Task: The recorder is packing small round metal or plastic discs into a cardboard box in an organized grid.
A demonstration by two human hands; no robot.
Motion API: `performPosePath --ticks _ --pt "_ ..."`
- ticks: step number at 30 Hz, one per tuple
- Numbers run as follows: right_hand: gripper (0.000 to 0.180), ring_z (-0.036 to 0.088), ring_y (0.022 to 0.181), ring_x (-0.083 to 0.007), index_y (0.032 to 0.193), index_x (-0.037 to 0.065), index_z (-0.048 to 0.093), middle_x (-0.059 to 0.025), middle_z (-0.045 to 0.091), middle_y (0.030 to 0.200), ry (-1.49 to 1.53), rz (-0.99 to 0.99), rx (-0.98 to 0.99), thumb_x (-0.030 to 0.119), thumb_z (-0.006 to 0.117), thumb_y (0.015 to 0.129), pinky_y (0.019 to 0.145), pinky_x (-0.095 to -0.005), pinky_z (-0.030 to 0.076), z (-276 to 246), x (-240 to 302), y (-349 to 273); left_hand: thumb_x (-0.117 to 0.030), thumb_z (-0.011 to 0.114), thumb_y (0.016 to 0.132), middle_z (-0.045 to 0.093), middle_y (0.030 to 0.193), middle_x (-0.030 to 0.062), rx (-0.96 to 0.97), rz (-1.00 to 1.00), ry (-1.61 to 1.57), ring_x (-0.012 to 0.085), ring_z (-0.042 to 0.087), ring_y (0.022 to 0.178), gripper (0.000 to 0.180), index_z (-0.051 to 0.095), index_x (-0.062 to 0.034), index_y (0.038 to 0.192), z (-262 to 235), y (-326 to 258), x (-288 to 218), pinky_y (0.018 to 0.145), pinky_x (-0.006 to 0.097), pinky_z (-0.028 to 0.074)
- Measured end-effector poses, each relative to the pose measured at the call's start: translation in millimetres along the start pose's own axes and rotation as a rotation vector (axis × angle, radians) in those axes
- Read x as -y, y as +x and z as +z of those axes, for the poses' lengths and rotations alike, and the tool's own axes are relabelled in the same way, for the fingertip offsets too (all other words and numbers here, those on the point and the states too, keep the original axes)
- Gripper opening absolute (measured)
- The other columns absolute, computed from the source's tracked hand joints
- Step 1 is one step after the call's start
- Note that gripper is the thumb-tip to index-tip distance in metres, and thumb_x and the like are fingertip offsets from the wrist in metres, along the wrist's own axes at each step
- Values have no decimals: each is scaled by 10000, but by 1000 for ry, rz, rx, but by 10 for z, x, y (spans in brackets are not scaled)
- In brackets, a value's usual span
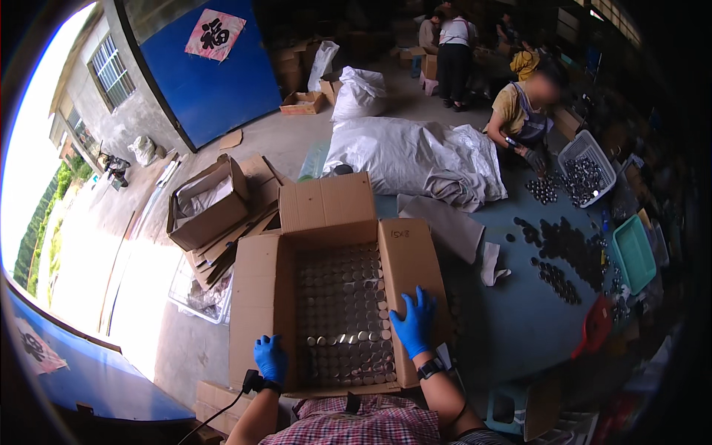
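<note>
1. The left hand [270, 358], in a blue rubber glove, rested on the near left corner of the large open brown cardboard box [256, 297], with its fingers curled over the box's edge; how tightly it gripped could not be told.
2. The right hand [414, 321], also gloved in blue, lay flat on the inner face of the box's right flap [409, 256] with fingers spread wide, closed around nothing.
3. The box stood directly in front of the person, between both hands, with all four flaps folded outward.
4. Inside it, rows of small round silvery metal lids [343, 311] were packed tightly in a layer that filled the box.
5. To the right of the box stood a round blue table [519, 311] carrying clusters of small dark round caps [567, 245].
6. A white plastic basket [587, 165] of similar caps and a teal plastic tray [633, 252] sat on the table's far right side.
7. Across the table, another person in a yellow shirt [519, 111] handled caps with gloved hands.
8. A big white woven sack [415, 156] lay beyond the box, and a smaller open cardboard carton [208, 204] sat on the concrete floor to the left.
</note>
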State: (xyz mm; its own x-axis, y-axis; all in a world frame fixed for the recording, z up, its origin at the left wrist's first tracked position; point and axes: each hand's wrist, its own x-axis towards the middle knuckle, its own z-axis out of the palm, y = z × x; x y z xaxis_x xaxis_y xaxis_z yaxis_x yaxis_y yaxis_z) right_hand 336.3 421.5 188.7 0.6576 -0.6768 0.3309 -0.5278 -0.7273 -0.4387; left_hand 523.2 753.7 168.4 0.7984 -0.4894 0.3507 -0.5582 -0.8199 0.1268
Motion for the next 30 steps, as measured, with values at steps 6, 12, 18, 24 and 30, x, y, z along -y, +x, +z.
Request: performPosePath --ticks 6,12,18,24,30 --pt "423 428 1260 -431 1179 55 594 -229 475 1353 78 186 -236 305 700 855 1092 -613 292 267 -160 -74 -42 606 759 587 850 134 11 0 15 352 571 834 218 686 -150 931 49 -14 24 692 458 472" --pt "287 465 1204 -419 1118 60 607 -211 513 1306 165 172 -255 209 673 881 1034 -540 358 289 -206 -57 -40 601 761 585 853 137 29 -11 6 353 570 836 223 686 -147 938 57 -11 45 693 458 474" --pt "155 519 1155 -387 992 76 656 -189 565 1235 228 128 -226 168 667 868 1011 -506 410 185 -197 -89 -45 604 759 583 849 141 23 -4 -1 353 567 834 215 685 -148 929 48 -10 33 699 459 472" --pt "76 550 1109 -367 917 63 652 -178 598 1166 249 41 -274 117 600 904 929 -472 450 211 -198 -105 -54 615 746 580 843 139 26 -5 15 353 565 832 226 687 -164 929 90 -43 75 702 457 473" --pt "122 561 1105 -373 968 64 668 -177 601 1196 275 189 -318 63 562 907 935 -471 453 157 -202 -122 -65 618 741 578 848 133 11 13 20 350 567 843 237 690 -169 941 87 -32 71 693 458 473"
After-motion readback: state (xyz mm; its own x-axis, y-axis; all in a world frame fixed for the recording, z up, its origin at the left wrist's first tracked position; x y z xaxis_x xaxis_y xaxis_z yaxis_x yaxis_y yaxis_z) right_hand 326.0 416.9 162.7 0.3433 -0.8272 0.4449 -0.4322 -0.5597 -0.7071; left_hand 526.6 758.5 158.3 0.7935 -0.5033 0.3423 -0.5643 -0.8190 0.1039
